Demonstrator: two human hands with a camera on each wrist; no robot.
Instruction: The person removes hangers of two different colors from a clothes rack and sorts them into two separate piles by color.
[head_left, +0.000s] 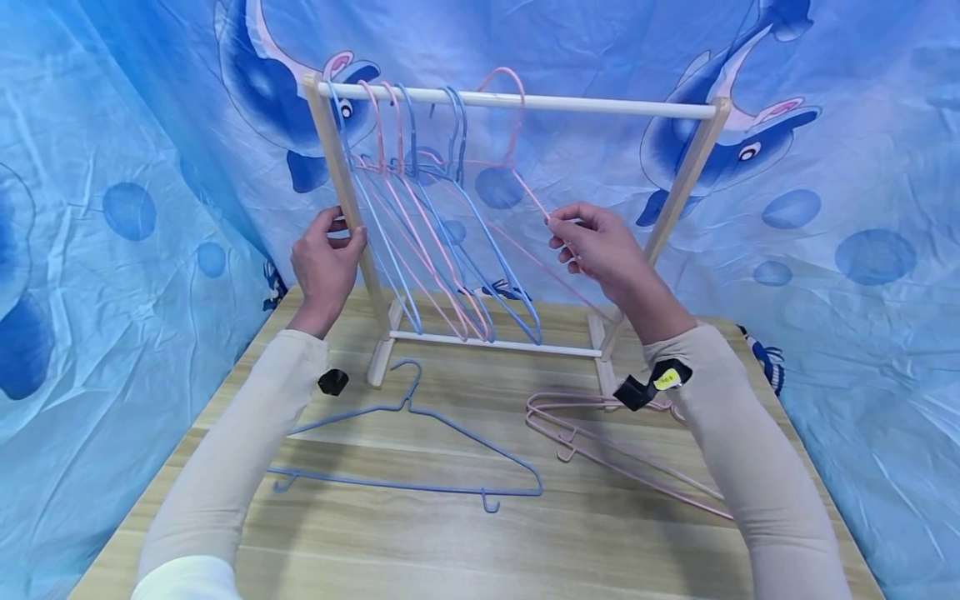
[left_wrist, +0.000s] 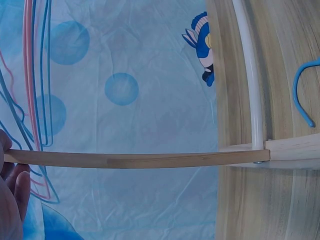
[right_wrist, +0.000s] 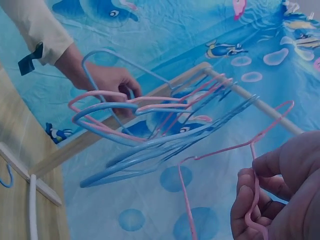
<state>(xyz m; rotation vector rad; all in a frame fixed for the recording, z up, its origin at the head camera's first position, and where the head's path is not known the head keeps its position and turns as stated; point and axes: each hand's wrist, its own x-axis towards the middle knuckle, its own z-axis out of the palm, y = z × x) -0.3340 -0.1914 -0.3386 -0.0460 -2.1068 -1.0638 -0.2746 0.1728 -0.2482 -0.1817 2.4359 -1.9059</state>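
My left hand grips the left wooden post of a hanger rack, thumb on one side and fingers around the back. With thumb and fingertips, my right hand pinches the sloping shoulder of a pink clothes hanger. The hook of that hanger overlaps the white top rod in the head view. Part of its shoulder runs through my right fingers in the right wrist view. Several blue and pink hangers hang from the rod's left half, close together.
On the wooden table in front of the rack lies a blue hanger, partly behind the left sleeve. Pink hangers lie at the right, partly under the right forearm. A white lower bar joins the rack's feet. Blue patterned cloth surrounds the table.
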